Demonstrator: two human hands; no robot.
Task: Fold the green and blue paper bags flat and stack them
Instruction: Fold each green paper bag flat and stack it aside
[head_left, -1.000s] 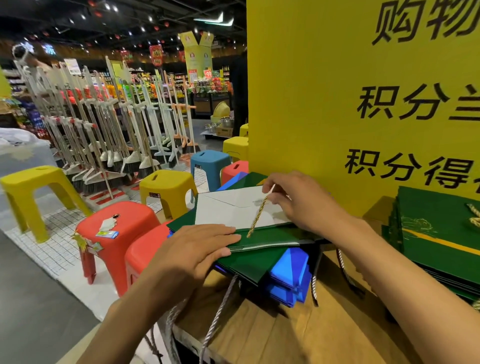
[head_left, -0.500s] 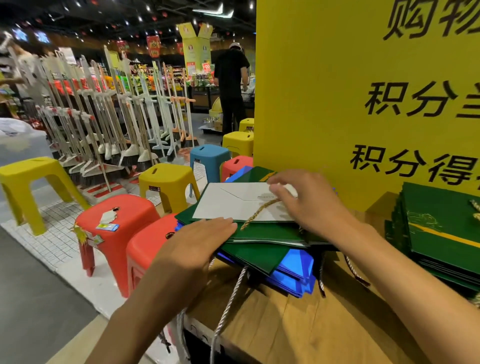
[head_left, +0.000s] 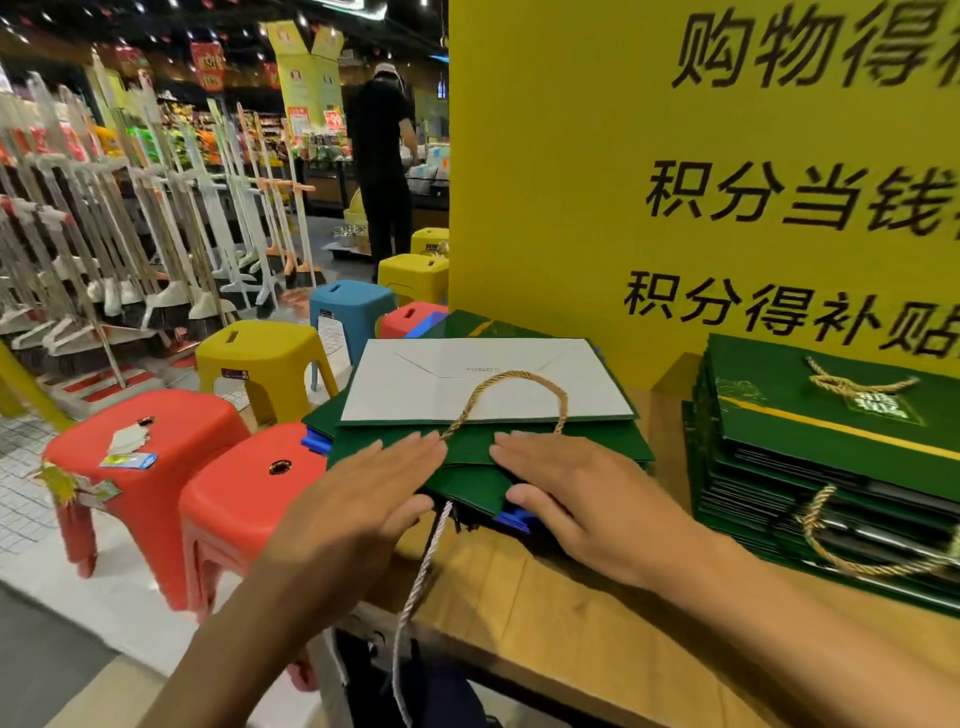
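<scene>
Pressing down with two hands: left hand (head_left: 363, 499) and right hand (head_left: 576, 499) side by side, palms down, on the near part of one green bag (head_left: 467, 454) folded flat. Fingers (head_left: 410, 447) straight and close together on both hands, gripping nothing, thumbs at the bag's front edge. Lying on top of a low pile at the left corner of the bench (head_left: 519, 613), with blue bags (head_left: 316, 442) showing beneath, number impossible to tell. One white panel (head_left: 415, 384) folded up on the green bag, one gold rope handle (head_left: 511, 379) looped across it. One silver cord (head_left: 421, 577) hanging off the bench edge. To the right, well apart, a second stack of green bags (head_left: 831, 447), layers too many to count. Behind, one yellow sign (head_left: 571, 182). On the floor: three red stools (head_left: 150, 441), at least three yellow stools (head_left: 260, 358), one blue stool (head_left: 350, 306).
</scene>
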